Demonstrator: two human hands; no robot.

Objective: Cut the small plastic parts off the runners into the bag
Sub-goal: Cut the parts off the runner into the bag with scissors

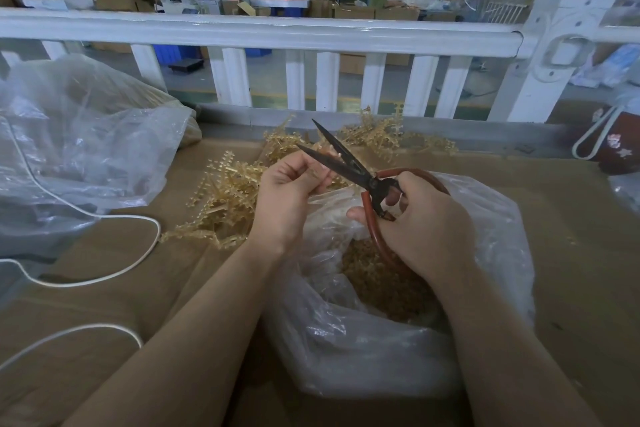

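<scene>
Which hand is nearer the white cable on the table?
Left. The left hand is beside the runner pile, closer to the white cable; the right hand is over the bag, farther away.

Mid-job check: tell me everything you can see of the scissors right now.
The scissors are large, with two long dark metal blades, dull and worn-looking, and big looped handles covered in reddish-brown. The blades are open in a V, tips pointing up and away toward the left. The right hand grips the handles, fingers curled through the loops. They are held in the air above the open bag. The left hand pinches a small piece between the blades.
</scene>
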